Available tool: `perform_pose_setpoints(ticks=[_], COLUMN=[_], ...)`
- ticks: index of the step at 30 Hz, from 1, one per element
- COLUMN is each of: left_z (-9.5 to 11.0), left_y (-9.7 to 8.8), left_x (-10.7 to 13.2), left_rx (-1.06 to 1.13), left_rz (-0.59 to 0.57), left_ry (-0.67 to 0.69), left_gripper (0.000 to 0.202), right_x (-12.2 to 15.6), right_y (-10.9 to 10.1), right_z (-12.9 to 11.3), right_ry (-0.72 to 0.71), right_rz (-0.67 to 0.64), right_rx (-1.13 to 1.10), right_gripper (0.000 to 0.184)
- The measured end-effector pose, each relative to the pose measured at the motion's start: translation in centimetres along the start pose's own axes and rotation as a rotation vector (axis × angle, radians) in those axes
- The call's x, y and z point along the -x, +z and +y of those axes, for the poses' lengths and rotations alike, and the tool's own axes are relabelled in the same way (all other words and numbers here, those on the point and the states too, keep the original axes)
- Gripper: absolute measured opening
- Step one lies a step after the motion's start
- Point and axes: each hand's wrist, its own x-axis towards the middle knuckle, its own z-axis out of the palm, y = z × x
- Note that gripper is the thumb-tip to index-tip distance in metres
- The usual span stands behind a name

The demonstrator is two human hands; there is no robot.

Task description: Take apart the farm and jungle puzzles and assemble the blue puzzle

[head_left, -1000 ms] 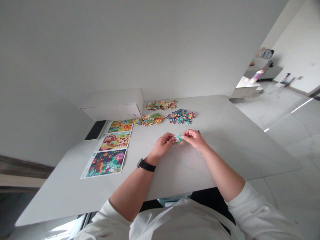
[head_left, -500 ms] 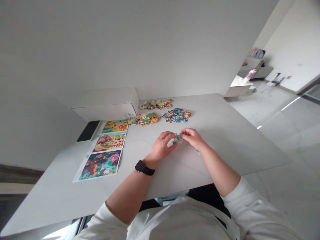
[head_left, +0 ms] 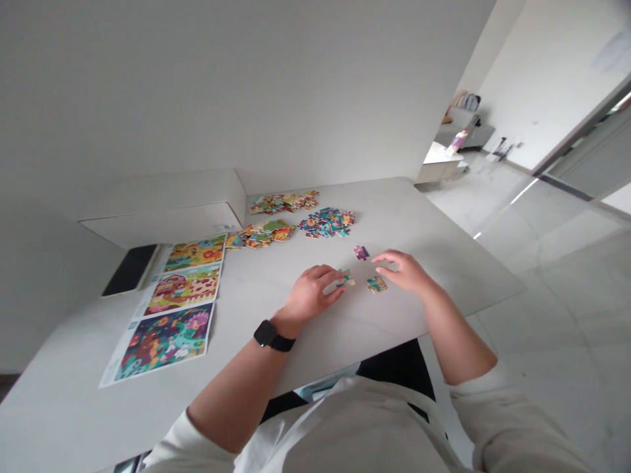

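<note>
One puzzle piece (head_left: 348, 278), partly hidden by left hand (head_left: 312, 293)

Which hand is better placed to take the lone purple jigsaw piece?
Likely the right hand: open, seemingly empty and close to the purple jigsaw piece, while the left hand covers part of a teal-and-yellow jigsaw piece.

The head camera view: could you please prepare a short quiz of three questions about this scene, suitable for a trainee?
1. True or false: the left hand is at a partly teal puzzle piece.
2. The black watch is worn on which side of the person? a) right b) left
3. Which hand is open, with no piece visible in its grip?

Key: 1. True. 2. b. 3. The right hand.
</note>
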Motion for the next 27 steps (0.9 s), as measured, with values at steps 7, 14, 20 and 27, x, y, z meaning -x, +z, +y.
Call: perform_pose_setpoints(ticks=[7,14,20,27], left_z=[2.2,2.9,3.1,2.7], left_y=[3.2,4.4,4.8,5.0], left_x=[-0.4,-0.9,-1.1,-1.0], left_rx=[-0.089,-0.184,-0.208,-0.180], left_rz=[-0.104,-0.209,-0.206,-0.194], left_ry=[0.059,0.020,0.027,-0.002], left_gripper=[0.032,0.026,0.028,0.028], right_x=[4.9,5.1,5.0,4.9], right_y=[1.0,1.8,1.6,1.5], right_z=[3.2,3.0,2.8,2.5], right_ry=[-0.146,-0.178,-0.172,-0.171], right_rz=[-0.062,0.003,-0.006,-0.012], right_rx=[0.115,0.160,0.154,0.133], right_gripper=[0.029,0.024,0.018,0.017])
